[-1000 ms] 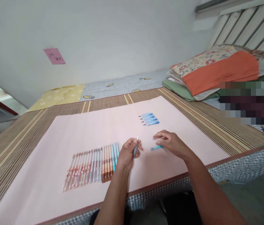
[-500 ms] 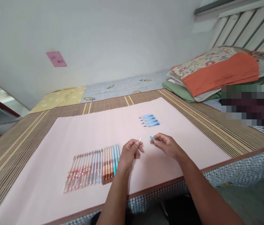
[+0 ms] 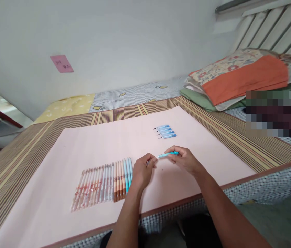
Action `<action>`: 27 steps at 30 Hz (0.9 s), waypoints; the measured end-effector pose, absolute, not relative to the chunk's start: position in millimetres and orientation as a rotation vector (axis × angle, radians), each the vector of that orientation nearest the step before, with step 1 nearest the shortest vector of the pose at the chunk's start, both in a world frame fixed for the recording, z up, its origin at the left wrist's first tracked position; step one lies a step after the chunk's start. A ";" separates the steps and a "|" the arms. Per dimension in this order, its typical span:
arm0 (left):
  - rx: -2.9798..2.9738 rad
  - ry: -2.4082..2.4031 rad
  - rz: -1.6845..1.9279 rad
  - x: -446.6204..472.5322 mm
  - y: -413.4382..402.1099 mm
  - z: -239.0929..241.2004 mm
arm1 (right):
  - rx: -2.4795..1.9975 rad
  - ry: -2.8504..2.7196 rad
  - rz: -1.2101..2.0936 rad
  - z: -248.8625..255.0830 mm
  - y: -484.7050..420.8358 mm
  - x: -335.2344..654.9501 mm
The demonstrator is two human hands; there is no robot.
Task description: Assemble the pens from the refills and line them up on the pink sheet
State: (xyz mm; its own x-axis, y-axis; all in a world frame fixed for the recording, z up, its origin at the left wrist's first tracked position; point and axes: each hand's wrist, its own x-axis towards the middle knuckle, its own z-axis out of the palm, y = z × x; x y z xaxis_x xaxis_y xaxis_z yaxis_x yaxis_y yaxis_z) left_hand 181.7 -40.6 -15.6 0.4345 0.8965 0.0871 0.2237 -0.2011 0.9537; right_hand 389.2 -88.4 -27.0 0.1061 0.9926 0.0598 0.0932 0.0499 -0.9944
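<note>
A slim turquoise pen (image 3: 164, 155) with a whitish end spans the gap between my two hands, above the pink sheet (image 3: 104, 144). The fingers of my right hand (image 3: 183, 157) are closed around its turquoise barrel. My left hand (image 3: 146, 167) pinches at its pale left end, and the fingers partly hide that tip. Beyond my hands lie several short blue pens (image 3: 166, 132) with dark points facing left. Beside my left wrist is a row of pens: clear and pinkish pens (image 3: 92, 186), brown and peach pens (image 3: 119, 181), and light blue pens (image 3: 128, 172), partly covered by my forearm.
The pink sheet rests on a striped woven mat (image 3: 27, 151) over checked bedding (image 3: 264, 193). Folded cloths with an orange band (image 3: 248, 84) are stacked at the right by a slatted headboard (image 3: 271, 29). A pink note (image 3: 61, 64) is on the wall (image 3: 135, 38).
My hands have come together. The white end at my left fingers and the turquoise piece in my right hand, apart before, now line up as one pen. The pens on the sheet stay put.
</note>
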 end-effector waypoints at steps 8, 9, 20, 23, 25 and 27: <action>1.907 0.968 0.704 177.9 -45.4 -10.9 | -1.301 -1.361 1.056 -18.1 -93.1 386.1; 1.913 0.957 0.690 178.0 -45.6 -11.4 | -1.304 -1.366 1.051 -17.6 -93.4 386.4; 1.871 0.936 0.678 181.8 -48.4 -13.6 | -1.347 -1.473 0.996 -8.5 -98.6 388.6; 1.741 0.867 0.676 183.3 -47.3 -15.2 | -1.324 -1.507 1.004 -5.2 -99.4 390.6; 1.632 0.820 0.663 183.7 -46.7 -16.3 | -1.316 -1.522 1.000 -3.2 -100.0 391.5; 1.584 0.794 0.638 183.0 -46.8 -16.0 | -1.321 -1.531 0.992 -1.8 -100.8 391.9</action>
State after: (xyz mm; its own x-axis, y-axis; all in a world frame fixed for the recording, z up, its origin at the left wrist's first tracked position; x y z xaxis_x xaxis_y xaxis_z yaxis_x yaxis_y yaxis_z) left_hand 183.0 -46.8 -16.0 0.6175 0.7860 -0.0288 0.1414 -0.0748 0.9871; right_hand 391.9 -100.8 -1.8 -0.0695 0.9919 0.1065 0.3077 0.1229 -0.9435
